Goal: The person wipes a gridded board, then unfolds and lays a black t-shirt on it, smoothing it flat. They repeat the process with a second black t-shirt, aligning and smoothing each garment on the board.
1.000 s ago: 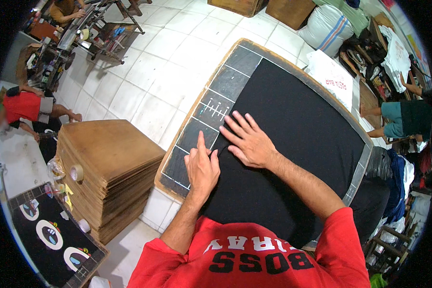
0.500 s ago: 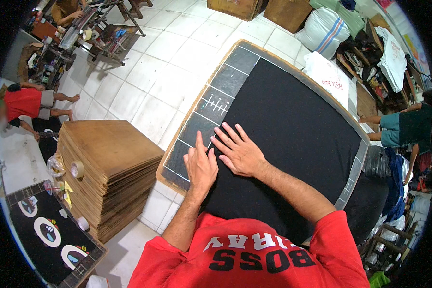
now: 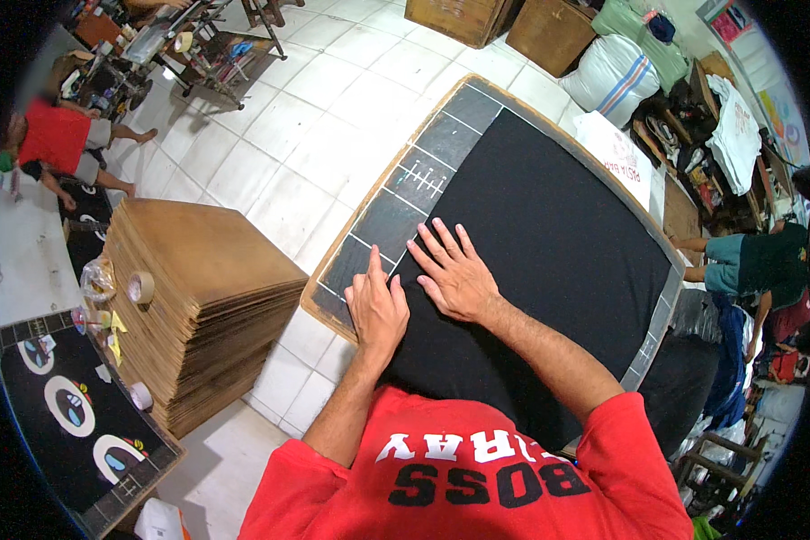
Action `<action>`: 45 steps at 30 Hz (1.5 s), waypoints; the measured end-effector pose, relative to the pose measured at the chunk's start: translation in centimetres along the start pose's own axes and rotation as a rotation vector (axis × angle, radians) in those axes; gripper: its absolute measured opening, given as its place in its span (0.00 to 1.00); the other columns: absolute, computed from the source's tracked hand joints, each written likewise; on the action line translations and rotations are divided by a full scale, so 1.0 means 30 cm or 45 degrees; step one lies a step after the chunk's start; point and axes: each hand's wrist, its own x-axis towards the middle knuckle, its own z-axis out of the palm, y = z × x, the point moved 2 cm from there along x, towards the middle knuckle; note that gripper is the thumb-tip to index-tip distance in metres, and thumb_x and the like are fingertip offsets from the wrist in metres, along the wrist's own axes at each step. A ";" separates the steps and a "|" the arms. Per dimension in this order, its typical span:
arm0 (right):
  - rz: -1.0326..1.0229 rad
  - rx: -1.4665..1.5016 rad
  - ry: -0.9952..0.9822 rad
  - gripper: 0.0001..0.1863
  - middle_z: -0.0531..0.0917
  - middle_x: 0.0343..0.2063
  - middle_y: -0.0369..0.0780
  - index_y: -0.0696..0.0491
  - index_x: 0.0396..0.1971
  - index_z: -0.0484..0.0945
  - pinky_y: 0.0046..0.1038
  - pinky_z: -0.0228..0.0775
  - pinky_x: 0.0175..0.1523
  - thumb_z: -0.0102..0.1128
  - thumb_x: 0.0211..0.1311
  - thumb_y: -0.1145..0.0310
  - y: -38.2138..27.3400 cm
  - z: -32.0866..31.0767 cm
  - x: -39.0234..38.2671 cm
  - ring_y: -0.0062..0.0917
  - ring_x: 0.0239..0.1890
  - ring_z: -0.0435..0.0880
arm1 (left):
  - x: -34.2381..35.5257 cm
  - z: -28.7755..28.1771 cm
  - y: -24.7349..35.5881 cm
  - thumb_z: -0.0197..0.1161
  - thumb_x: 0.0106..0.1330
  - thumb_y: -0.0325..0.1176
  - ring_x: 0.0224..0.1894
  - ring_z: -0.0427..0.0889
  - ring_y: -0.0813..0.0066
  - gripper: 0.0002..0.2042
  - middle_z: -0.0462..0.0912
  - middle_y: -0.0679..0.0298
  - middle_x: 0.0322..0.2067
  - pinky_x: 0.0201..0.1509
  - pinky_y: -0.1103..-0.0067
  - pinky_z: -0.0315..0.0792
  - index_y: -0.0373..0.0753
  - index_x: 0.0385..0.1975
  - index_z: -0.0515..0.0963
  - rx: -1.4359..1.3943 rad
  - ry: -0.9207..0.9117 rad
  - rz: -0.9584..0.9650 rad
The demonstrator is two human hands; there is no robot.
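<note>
Black fabric lies smooth over a dark board with a wooden rim and white ruled lines along its left margin. My right hand rests flat on the fabric near its left edge, fingers spread. Beside it, my left hand is at the lower left edge of the fabric, over the ruled margin. Its index finger points forward and its thumb stands apart, while the other fingers are bent. Nothing shows in either hand. The fabric's near end runs down toward my red shirt.
A tall stack of brown boards stands to the left, with a tape roll on it. Further left lies a board with printed black fabric. People in red and dark green are at either side. A white sack sits behind.
The view has shifted slightly. My right hand has moved a little up along the fabric's left edge, fingers still spread; my left hand keeps its pose. The person at left has shifted.
</note>
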 end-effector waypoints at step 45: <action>-0.012 0.991 0.009 0.21 0.78 0.63 0.49 0.55 0.60 0.78 0.49 0.60 0.75 0.45 0.81 0.57 -0.399 0.016 -0.774 0.42 0.69 0.75 | -0.264 0.091 0.206 0.59 0.75 0.44 0.78 0.56 0.44 0.33 0.60 0.42 0.74 0.80 0.51 0.49 0.32 0.73 0.62 0.132 -0.188 0.805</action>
